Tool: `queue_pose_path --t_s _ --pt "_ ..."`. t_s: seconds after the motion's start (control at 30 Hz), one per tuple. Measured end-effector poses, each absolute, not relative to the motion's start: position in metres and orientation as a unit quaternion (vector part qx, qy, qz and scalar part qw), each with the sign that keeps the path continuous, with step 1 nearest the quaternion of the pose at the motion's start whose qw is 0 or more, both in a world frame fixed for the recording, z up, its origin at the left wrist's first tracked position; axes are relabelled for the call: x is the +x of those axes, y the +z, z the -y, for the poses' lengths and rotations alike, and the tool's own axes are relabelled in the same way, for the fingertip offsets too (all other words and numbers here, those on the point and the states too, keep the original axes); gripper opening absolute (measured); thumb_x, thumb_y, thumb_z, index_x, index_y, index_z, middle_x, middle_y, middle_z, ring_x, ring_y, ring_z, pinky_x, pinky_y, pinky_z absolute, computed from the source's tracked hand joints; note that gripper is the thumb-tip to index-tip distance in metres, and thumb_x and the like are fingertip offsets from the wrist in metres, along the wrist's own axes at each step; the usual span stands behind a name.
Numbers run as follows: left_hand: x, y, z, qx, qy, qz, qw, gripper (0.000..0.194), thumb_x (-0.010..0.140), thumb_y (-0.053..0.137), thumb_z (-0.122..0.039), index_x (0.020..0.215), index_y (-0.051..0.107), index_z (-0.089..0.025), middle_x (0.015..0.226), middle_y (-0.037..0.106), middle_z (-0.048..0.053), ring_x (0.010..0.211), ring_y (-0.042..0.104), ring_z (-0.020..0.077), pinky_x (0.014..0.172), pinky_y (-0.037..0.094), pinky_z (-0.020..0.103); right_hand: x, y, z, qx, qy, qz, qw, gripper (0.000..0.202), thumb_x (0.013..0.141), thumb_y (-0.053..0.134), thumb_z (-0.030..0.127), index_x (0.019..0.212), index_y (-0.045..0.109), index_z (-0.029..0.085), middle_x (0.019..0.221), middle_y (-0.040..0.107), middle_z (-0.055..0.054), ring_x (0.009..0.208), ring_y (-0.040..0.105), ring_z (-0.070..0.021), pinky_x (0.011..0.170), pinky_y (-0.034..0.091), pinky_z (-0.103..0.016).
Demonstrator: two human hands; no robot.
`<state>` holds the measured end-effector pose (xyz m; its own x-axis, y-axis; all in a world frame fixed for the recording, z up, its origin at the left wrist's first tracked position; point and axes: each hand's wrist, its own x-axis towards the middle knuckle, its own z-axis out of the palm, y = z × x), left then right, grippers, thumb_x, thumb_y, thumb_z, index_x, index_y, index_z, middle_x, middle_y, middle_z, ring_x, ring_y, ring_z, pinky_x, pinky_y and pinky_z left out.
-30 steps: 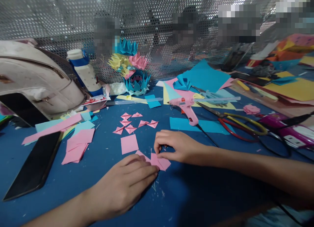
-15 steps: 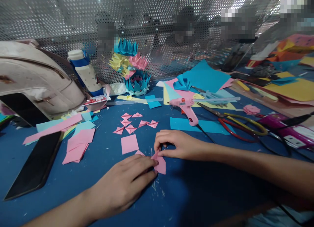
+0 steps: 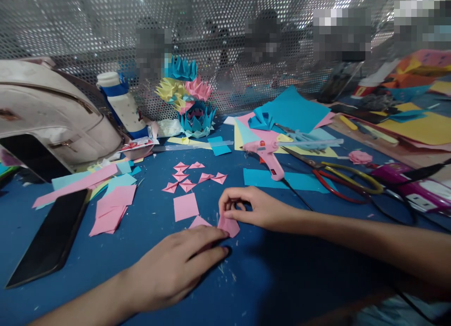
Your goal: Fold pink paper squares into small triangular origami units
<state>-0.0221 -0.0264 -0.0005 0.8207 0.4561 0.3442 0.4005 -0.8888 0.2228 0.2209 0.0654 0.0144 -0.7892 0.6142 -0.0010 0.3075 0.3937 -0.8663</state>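
My right hand pinches the upper edge of a small piece of pink paper, which is partly folded. My left hand lies low over the table, fingers stretched out and thumb apart. Its index fingertip touches the paper's lower left edge. Under the left fingers, another pink piece is partly hidden. Just beyond lies a flat pink square. Several small folded pink pieces sit farther back in a loose group.
To the left are a stack of pink squares, a phone, a backpack and a bottle. A paper flower model stands behind. A pink glue gun, scissors and a power strip lie right.
The pink paper's lower part has shifted upward, towards my right hand. My left thumb and index finger have spread farther apart, and more of the neighbouring pink piece shows.
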Motion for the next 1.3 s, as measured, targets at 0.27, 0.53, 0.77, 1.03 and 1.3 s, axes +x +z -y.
queue_pose_path --t_s 0.27,0.53,0.77,1.03,1.3 --pt "-0.018 0.006 0.029 0.959 0.218 -0.177 -0.03 0.039 0.109 0.03 -0.016 0.132 0.061 -0.017 0.139 0.062 0.001 0.122 0.055 0.0189 0.106 0.04 0.031 0.22 0.019 -0.063 -0.181 0.386 0.9 0.092 0.024 0.1 0.051 0.025 0.104 0.074 0.023 0.095 0.068 -0.004 0.096 0.053 -0.0188 0.097 0.029 -0.038" --pt "-0.017 0.002 0.032 0.971 0.099 -0.212 -0.042 0.046 0.106 0.035 -0.025 0.148 0.044 -0.009 0.151 0.05 0.005 0.134 0.045 0.0233 0.114 0.031 0.039 0.216 0.013 -0.061 -0.201 0.335 0.915 0.1 0.019 0.092 0.063 0.021 0.111 0.066 0.022 0.096 0.068 -0.001 0.095 0.052 -0.0187 0.093 0.029 -0.036" --pt "-0.015 0.003 0.027 0.972 0.076 -0.22 0.02 0.05 0.101 0.043 -0.023 0.149 0.041 -0.007 0.15 0.048 0.012 0.135 0.046 0.0271 0.12 0.027 0.044 0.225 0.023 -0.068 -0.254 0.322 0.907 0.097 0.016 0.091 0.061 0.023 0.106 0.065 0.02 0.08 0.066 0.001 0.085 0.057 -0.018 0.087 0.033 -0.034" --pt "-0.017 0.0 0.028 0.973 0.051 -0.226 0.016 0.053 0.102 0.041 -0.025 0.153 0.035 -0.009 0.159 0.035 0.014 0.142 0.039 0.0292 0.12 0.027 0.048 0.226 0.022 -0.07 -0.262 0.331 0.902 0.091 0.01 0.088 0.068 0.026 0.092 0.063 0.019 0.08 0.067 0.002 0.08 0.059 -0.015 0.084 0.035 -0.031" --pt "-0.017 0.002 0.028 0.972 0.04 -0.227 0.033 0.054 0.102 0.041 -0.022 0.154 0.031 -0.01 0.159 0.035 0.014 0.144 0.037 0.0278 0.122 0.024 0.05 0.228 0.027 -0.078 -0.244 0.431 0.866 0.063 0.013 0.085 0.071 0.028 0.091 0.068 0.017 0.087 0.069 0.001 0.082 0.062 -0.0139 0.088 0.04 -0.03"
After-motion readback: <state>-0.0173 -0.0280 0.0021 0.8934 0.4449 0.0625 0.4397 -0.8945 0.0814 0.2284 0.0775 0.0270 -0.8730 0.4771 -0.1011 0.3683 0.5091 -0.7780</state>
